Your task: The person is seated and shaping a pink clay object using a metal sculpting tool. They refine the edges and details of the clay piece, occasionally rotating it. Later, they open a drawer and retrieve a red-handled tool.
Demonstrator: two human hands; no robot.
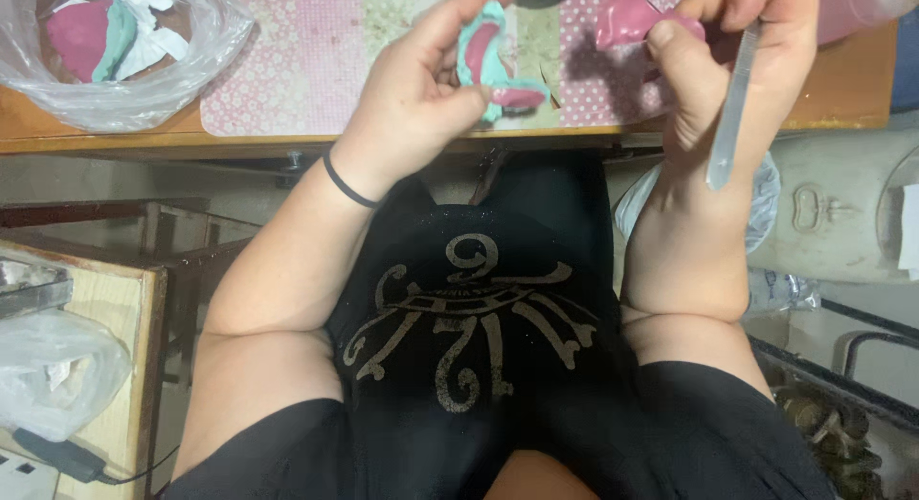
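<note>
Teal and dark pink, a small curled clay piece (pixel 490 65) is pinched between the thumb and fingers of the left hand (pixel 421 88), just above the near edge of the wooden table (pixel 105 136). A second, pink clay lump (pixel 637 22) is gripped by the right hand (pixel 737 69), together with a thin clear blade-like tool (pixel 732 112) that is held between the fingers and hangs down past the table's near edge. Both hands are closed around what they hold. A black band (pixel 347 186) is worn on the left wrist. Beneath the pieces a patchwork cloth mat (pixel 306 60) in pink and floral squares is spread on the table. At the table's far left corner a clear plastic bag (pixel 134 88) with pink, teal and white scraps is set, well apart from the hands. Between bag and left hand, bare mat is left open. Below the table edge, a small wooden stand (pixel 105 299) with another plastic bag (pixel 57 371) is seen at the left.
</note>
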